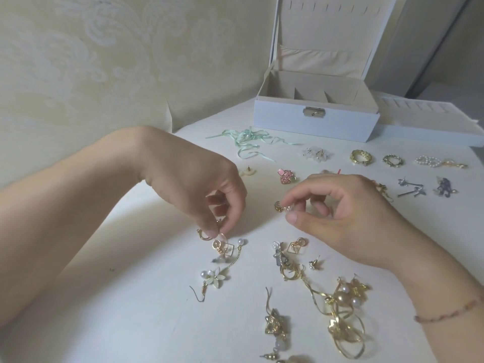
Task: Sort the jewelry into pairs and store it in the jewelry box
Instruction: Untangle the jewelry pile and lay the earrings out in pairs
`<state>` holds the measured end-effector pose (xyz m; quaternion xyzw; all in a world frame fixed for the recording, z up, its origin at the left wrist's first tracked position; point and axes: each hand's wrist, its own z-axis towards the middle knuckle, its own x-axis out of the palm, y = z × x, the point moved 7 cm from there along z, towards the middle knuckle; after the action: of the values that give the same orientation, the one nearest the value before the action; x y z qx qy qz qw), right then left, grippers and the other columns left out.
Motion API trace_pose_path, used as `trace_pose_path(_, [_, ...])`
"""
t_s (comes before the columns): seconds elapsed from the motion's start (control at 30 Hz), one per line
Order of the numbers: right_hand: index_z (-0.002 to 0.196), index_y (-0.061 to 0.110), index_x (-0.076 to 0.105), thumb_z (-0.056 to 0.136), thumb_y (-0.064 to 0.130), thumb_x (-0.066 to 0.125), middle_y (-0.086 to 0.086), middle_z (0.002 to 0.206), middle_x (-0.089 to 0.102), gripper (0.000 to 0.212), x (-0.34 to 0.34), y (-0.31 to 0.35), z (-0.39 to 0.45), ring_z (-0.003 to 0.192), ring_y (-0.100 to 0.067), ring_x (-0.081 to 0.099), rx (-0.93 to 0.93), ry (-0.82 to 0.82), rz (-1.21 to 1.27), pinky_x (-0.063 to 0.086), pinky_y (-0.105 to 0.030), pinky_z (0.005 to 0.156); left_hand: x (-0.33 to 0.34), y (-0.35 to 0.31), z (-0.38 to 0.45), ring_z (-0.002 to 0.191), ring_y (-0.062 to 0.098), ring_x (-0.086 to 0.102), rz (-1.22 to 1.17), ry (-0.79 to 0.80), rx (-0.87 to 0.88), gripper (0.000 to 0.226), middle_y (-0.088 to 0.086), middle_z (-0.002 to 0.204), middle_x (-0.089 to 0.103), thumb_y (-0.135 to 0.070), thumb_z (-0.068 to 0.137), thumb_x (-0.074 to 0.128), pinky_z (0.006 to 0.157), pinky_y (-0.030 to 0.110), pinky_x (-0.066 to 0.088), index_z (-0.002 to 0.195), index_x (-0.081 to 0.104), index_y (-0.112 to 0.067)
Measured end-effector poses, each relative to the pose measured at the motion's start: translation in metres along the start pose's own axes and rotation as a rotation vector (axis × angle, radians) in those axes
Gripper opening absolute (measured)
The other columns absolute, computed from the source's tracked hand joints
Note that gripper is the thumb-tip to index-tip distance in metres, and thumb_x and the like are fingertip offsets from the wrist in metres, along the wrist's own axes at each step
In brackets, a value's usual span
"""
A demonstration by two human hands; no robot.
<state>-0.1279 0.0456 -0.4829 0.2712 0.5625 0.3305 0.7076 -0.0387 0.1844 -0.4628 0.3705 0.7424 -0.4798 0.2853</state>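
White desk carries scattered earrings before an open jewelry box. Left hand pinches a gold earring; right hand has its grip round a gold pearl earring.

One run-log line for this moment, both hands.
left hand: pinching gold earring on table | right hand: holding small gold pearl earring | white jewelry box: open

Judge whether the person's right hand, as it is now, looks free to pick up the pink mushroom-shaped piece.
Probably not straight away: the right hand already pinches a small gold earring in its fingers. The pink piece lies uncovered on the table just beyond, so nothing blocks the path itself.
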Motion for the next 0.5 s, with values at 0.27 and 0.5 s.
trace_pose_path(0.27, [0.082, 0.034, 0.074, 0.072, 0.026, 0.072, 0.009, 0.092, 0.065, 0.013, -0.008, 0.003, -0.011, 0.086, -0.017, 0.057, -0.117, 0.24, 0.004, 0.04, -0.021, 0.074, 0.001, 0.005, 0.003, 0.065, 0.015, 0.065, -0.167, -0.088, -0.044, 0.012, -0.014, 0.063, 0.068, -0.044, 0.06, 0.075, 0.066, 0.041, 0.051, 0.065, 0.065, -0.048])
trace_pose_path(0.5, [0.09, 0.03, 0.076, 0.084, 0.038, 0.068, 0.016, 0.08, 0.056, 0.013, 0.037, 0.054, -0.014, 0.083, -0.007, 0.049, -0.452, 0.2, -0.169, 0.043, -0.028, 0.074, -0.013, 0.008, 0.003, 0.064, 0.012, 0.062, -0.147, -0.079, -0.022, 0.013, 0.0, 0.072, 0.069, -0.003, 0.091, 0.066, 0.066, 0.021, 0.048, 0.088, 0.063, -0.016])
